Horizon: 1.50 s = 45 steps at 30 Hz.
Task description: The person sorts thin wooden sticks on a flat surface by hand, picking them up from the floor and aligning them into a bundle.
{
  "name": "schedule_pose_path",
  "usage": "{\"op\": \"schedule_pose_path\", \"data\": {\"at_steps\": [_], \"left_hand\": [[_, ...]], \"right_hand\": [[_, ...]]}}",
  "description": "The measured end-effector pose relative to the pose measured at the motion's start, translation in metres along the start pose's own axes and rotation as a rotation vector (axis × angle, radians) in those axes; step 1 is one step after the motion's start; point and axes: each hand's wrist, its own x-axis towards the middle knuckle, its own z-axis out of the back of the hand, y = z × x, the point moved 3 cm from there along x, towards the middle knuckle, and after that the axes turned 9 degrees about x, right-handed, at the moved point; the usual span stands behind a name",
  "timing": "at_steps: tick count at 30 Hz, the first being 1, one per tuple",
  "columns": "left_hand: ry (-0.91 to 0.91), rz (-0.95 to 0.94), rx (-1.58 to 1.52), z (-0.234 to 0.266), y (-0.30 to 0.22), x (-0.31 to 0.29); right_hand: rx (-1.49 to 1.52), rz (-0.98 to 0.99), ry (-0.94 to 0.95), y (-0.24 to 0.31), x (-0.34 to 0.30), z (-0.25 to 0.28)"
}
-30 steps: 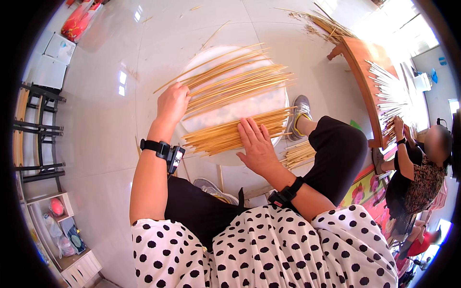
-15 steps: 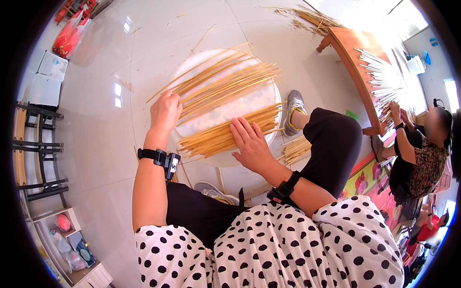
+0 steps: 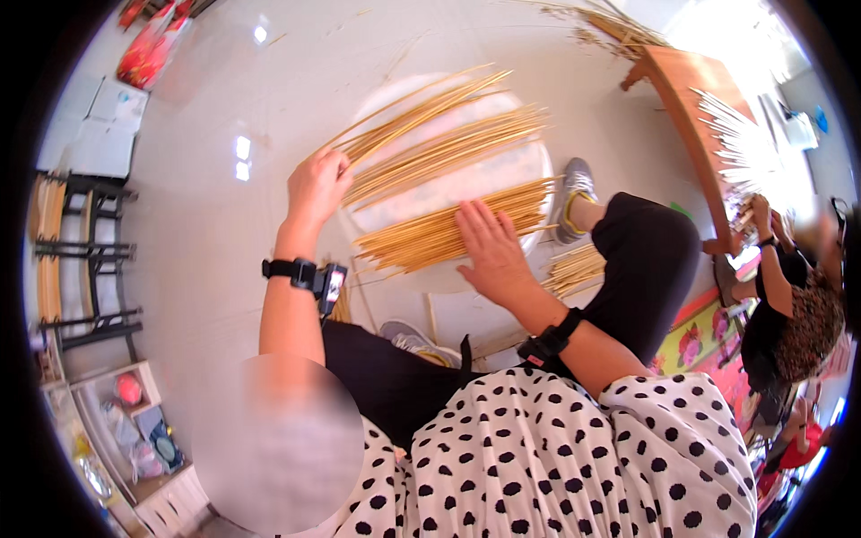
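Thin golden straw stalks lie in loose rows across a round white tabletop in front of me. My left hand is closed at the left end of the far row of straws, with stalk ends at its pinched fingertips. Exactly how many it grips cannot be made out. A middle row of straws runs slantwise just beside that hand. My right hand lies flat, fingers stretched out, on the dense near bundle of straws. Both wrists wear black straps with small devices.
More straws lie below the table by my right knee. At the right, another person works at a wooden table bearing pale sticks. Black-framed folding furniture and an open shelf stand left. A blurred round patch covers the lower left.
The whole view has shifted, so the table appears farther right and up. My left hand stays at the straw ends, where some far stalks now slant differently. My right hand still rests on the near bundle.
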Motion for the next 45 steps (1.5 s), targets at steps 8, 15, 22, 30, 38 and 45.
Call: {"op": "schedule_pose_path", "data": {"at_steps": [8,15,22,30,38,45], "left_hand": [[0.106,0.097,-0.013,0.010,0.009,-0.003],[0.065,-0.019,-0.077,0.006,-0.008,0.001],[0.325,-0.218,-0.163,0.007,-0.061,-0.009],[0.265,-0.342,-0.127,-0.007,-0.055,-0.030],[-0.091,-0.105,-0.039,-0.014,-0.050,-0.014],[-0.158,0.005,0.202,-0.037,-0.042,0.009]], "right_hand": [[-0.030,-0.013,0.007,0.005,0.001,0.002],[-0.014,-0.014,0.007,0.003,-0.001,0.003],[-0.010,0.004,-0.016,0.001,-0.001,0.006],[0.001,0.001,-0.011,0.003,0.006,0.002],[-0.133,0.016,0.008,-0.001,-0.001,-0.002],[-0.223,0.068,0.040,0.002,0.001,-0.002]]}}
